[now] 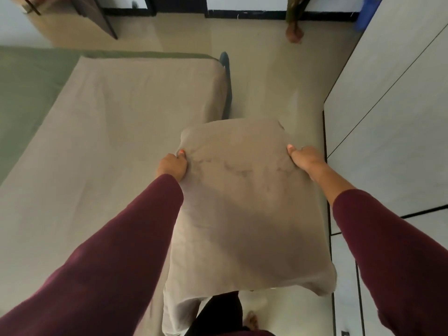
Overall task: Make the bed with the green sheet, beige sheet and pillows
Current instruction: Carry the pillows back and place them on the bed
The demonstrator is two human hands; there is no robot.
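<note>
1. Leftmost, I see the olive-green flat sheet lying on the far left of the bed, showing as a strip beside and past the smooth beige top sheet that covers most of the mattress.
2. Next comes my left hand in its maroon sleeve, fingers curled into the left edge of the plump taupe fabric pillow, thumb on top, pinching the cloth into creases.
3. The pillow hangs in the air between both hands, off the right side of the bed and partly over the pale floor. Its long axis runs away from me, near end low by my legs, far end pointing toward the dark metal bed-frame post.
4. My right hand grips the opposite edge, thumb pressed on top; its other fingers are hidden under the pillow, so I cannot tell how they lie.
5. I judge that the bed lies to the left of the pillow, so the left hand is nearer and should lead the swing across.
6. Rightmost stands a pale grey panelled wardrobe, close beside my right arm.
</note>
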